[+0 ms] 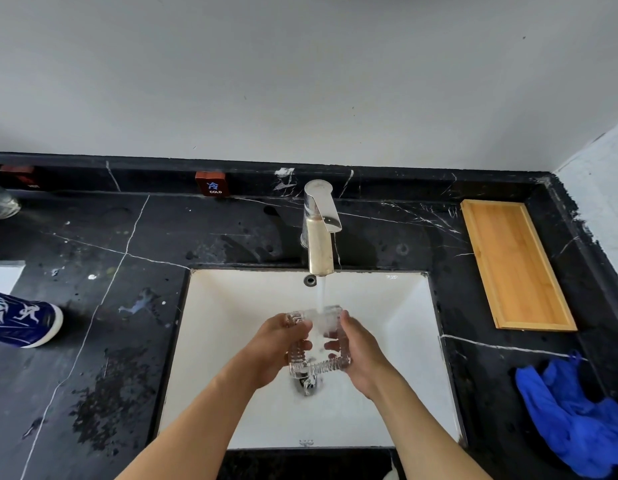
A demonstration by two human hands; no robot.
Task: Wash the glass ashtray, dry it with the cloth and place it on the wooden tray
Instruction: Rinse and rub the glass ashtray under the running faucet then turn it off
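Note:
The clear square glass ashtray (318, 344) is over the middle of the white sink (231, 341), under running water from the steel tap (319, 230). My left hand (272, 351) grips its left side and my right hand (361, 355) grips its right side, thumbs inside the bowl. A crumpled blue cloth (574, 410) lies on the counter at the right. Beyond it the wooden tray (515, 265) rests by the right wall with nothing on it.
The black marble counter (110, 306) surrounds the sink and is wet on the left. A blue and white cup (23, 320) lies at the left edge. A red COLD label (212, 183) stands on the back ledge. The sink drain (305, 384) sits under the ashtray.

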